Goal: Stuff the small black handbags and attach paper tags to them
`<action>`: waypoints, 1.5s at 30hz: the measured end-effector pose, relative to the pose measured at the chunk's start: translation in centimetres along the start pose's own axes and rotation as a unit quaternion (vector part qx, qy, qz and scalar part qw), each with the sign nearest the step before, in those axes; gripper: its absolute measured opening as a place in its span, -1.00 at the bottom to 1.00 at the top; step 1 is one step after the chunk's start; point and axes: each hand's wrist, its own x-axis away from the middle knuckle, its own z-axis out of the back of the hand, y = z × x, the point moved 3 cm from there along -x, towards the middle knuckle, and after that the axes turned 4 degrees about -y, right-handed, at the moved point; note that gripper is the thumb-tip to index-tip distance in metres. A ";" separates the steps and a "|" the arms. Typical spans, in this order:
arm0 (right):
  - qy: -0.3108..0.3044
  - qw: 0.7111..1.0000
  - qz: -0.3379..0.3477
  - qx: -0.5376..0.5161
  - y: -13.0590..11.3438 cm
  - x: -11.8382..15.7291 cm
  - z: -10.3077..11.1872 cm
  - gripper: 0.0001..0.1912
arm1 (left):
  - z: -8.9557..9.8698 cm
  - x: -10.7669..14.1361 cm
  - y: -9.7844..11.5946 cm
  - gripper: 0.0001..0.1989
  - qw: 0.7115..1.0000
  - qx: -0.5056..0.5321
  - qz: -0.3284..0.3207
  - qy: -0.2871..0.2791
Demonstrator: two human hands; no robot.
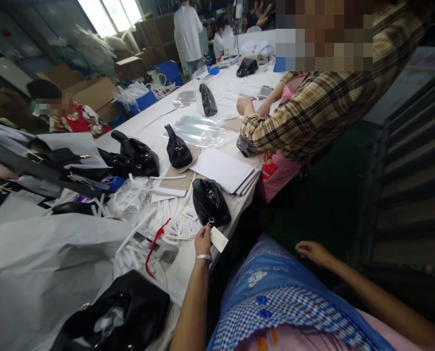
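My left hand (203, 240), with a pale band at the wrist, is closed at the table's front edge. Its fingers pinch a white tag (219, 239) by its top end, close to the gold ring of a small black bag (210, 202). That bag stands upright on the white table (192, 263). More white tags with barcodes (184, 228) lie just left of the hand. Away from the table, my right hand (314, 252) hangs over the dark floor, its fingers loosely curled and apart, with nothing visible in them.
White sheets (223, 168) are stacked behind the bag. Other black bags (179, 151) stand farther back, and a large one (118, 312) lies at the lower left near a red cord (155, 248). A person in a plaid shirt (305, 112) works at the table's right side.
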 end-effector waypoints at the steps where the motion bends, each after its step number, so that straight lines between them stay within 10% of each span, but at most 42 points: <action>1: -0.002 1.000 0.004 0.005 -0.3 -0.2 -0.2 -0.68 | -0.1 0.1 0.0 -0.49 1.000 -0.002 -0.005 -0.002; 10: -0.027 0.997 0.055 0.050 -4.5 -2.1 -1.5 -0.65 | -1.3 2.3 -0.1 -0.48 0.994 0.072 0.042 -0.075; 14: -0.051 0.994 0.099 0.014 -11.4 -3.3 -2.0 -0.60 | -2.3 2.8 -0.3 -0.52 0.983 0.151 0.079 -0.076; 21: -0.269 0.946 0.110 -0.141 -24.3 -5.3 -7.1 -0.47 | -7.2 4.5 0.1 -0.57 0.965 0.245 0.094 -0.017; 27: -0.165 0.973 0.137 -0.088 -27.1 -8.5 -2.8 -0.63 | -7.2 4.9 2.7 -0.64 0.996 0.050 0.026 0.062; 32: -0.113 0.970 0.186 -0.111 -30.8 -12.9 -0.8 -0.60 | -5.2 3.4 7.7 -0.70 0.969 -0.086 -0.124 0.196; 39: -0.165 0.931 0.316 -0.080 -35.8 -17.6 -4.3 -0.75 | -8.6 0.0 12.8 -0.50 0.976 -0.142 -0.151 0.064; 45: -0.266 0.898 0.339 -0.091 -37.7 -18.6 -6.5 -0.78 | -5.9 0.0 11.9 -0.59 0.985 -0.142 -0.100 -0.014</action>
